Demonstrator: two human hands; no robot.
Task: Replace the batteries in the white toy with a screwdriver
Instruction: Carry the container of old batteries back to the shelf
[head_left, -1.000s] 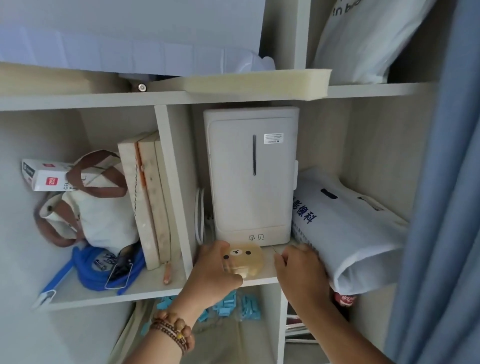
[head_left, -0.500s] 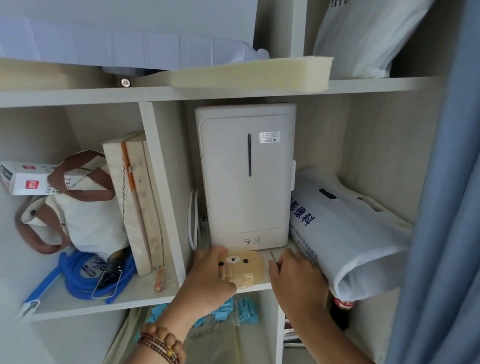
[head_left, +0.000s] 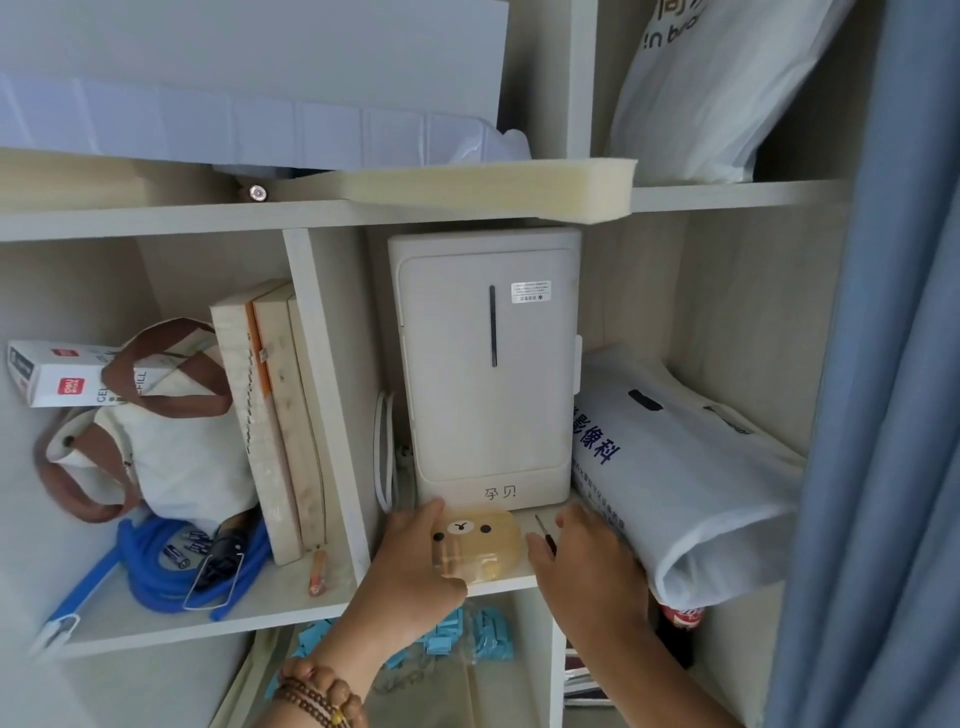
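Observation:
A translucent yellow box with a bear face lies at the front edge of the middle shelf. My left hand grips it from the left, thumb under its front edge. My right hand is just to the right of the box and pinches a small screwdriver, whose thin metal shaft and black handle stick out past the fingers. Loose batteries lie in the left compartment inside a coiled blue hose. No white toy can be made out for certain.
A tall white appliance stands right behind the box. A stuffed white plastic bag crowds the right side. Books, a canvas bag and a small carton fill the left compartment. A blue curtain hangs at the right.
The screwdriver's shaft and handle now show clearly at my right hand's fingertips. Both hands stay at the shelf edge, the left still on the bear box.

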